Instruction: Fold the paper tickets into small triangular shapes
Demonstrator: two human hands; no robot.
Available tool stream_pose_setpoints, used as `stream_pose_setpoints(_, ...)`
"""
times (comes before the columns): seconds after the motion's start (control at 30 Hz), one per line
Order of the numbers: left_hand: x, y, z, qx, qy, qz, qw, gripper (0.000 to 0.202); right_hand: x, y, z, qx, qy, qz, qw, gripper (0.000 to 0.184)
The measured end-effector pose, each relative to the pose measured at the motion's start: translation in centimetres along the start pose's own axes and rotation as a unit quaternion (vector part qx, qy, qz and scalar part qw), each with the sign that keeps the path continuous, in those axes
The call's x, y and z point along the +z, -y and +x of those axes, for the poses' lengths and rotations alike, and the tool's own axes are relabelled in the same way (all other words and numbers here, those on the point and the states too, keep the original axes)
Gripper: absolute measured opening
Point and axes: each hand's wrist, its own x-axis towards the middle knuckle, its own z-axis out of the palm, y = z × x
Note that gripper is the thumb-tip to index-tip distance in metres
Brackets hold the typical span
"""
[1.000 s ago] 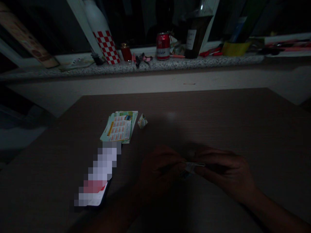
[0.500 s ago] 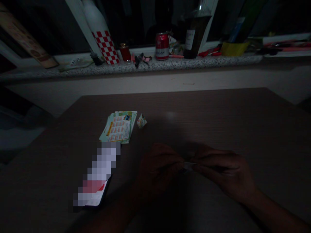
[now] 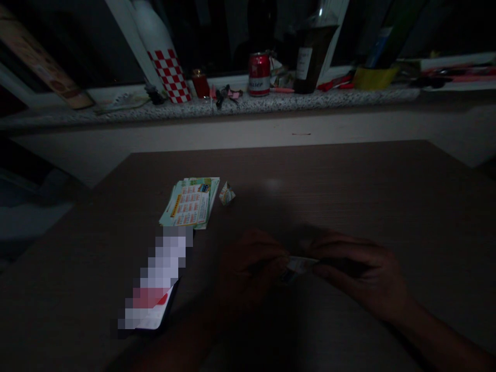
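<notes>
Between my two hands, low over the table, is a small piece of folded paper [image 3: 301, 264], pale with some print on it. My left hand [image 3: 251, 274] is closed, pinching the paper's left end between thumb and fingers. My right hand [image 3: 360, 271] pinches the right end the same way. Shadow hides much of the left hand and the paper's lower part. Beyond the left hand stands a small folded paper piece [image 3: 227, 194] with a pointed top. Beside it lies a stack of printed paper sheets [image 3: 189, 204].
A phone [image 3: 158, 305] with a lit, blurred screen lies left of my hands on the brown table [image 3: 349, 181]. Along the granite windowsill [image 3: 282, 101] stand a checkered bottle [image 3: 168, 67], a red can [image 3: 259, 75], a dark bottle [image 3: 310, 62] and a yellow container [image 3: 375, 78].
My hands have drawn slightly apart, and more of the paper shows between them. The stack, the phone and the pointed paper piece stay where they were.
</notes>
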Motion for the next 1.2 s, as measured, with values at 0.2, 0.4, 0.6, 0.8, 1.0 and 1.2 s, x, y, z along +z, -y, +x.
stream_pose_setpoints(0.2, 0.11, 0.05, -0.08, 0.001, 0.004, 0.002, 1.000, 0.010, 0.08, 0.12, -0.08, -0.007, 0.000, 0.012, 1.000, 0.021)
stream_pose_setpoints(0.4, 0.20, 0.10, -0.03, 0.002, 0.005, -0.010, 1.000, 0.010, -0.03, 0.15, -0.23, 0.000, -0.002, -0.017, 1.000, 0.019)
stream_pose_setpoints(0.6, 0.22, 0.30, 0.02, 0.007, -0.006, -0.032, 0.999, 0.014, 0.02, -0.28, -0.37, 0.006, -0.007, -0.034, 0.999, 0.019)
stream_pose_setpoints(0.8, 0.16, 0.08, -0.12, -0.019, -0.008, -0.050, 0.999, 0.013, 0.10, -0.28, -0.43, 0.002, 0.003, -0.026, 1.000, 0.019)
stream_pose_setpoints(1.0, 0.23, 0.16, -0.18, -0.050, -0.007, -0.060, 0.997, 0.010, 0.08, -0.16, -0.15, -0.015, 0.010, -0.020, 1.000, 0.017)
stream_pose_setpoints(1.2, 0.29, 0.13, -0.04, -0.079, -0.007, -0.077, 0.994, 0.008, 0.08, -0.32, -0.46, -0.001, 0.006, -0.024, 1.000, 0.015)
